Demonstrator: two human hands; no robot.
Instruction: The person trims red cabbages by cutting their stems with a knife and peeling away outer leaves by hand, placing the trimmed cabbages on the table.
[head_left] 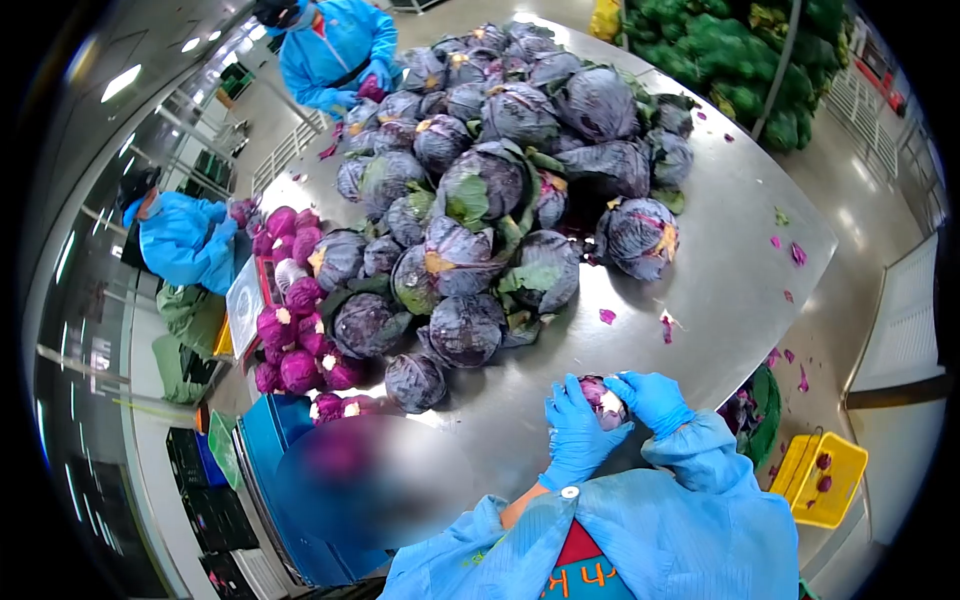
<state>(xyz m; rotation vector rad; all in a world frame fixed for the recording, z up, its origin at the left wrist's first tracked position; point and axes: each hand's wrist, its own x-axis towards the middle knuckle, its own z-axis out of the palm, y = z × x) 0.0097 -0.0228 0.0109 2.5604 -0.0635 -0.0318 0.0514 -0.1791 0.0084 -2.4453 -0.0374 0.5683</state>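
Note:
A small red cabbage [606, 402], purple with a pale cut patch, is between my two blue-gloved hands at the near edge of the metal table. My left hand [578, 432] wraps its left and lower side, fingers pointing up along it. My right hand [652, 402] grips it from the right with bent fingers; whether a tool is in that hand is hidden. Ahead lies a large heap of unpeeled red cabbages [470, 190] with dark outer leaves. Left of the heap are peeled, bright purple cabbages [300, 370], some showing white cut stems.
Purple leaf scraps lie on the steel table [740, 240]. Two co-workers in blue stand across it, one at the far end [335, 50], one at left [185, 235]. A blue bin [275, 440] is at my left, a yellow basket [845, 465] at right. Green-netted produce [720, 55] stands behind.

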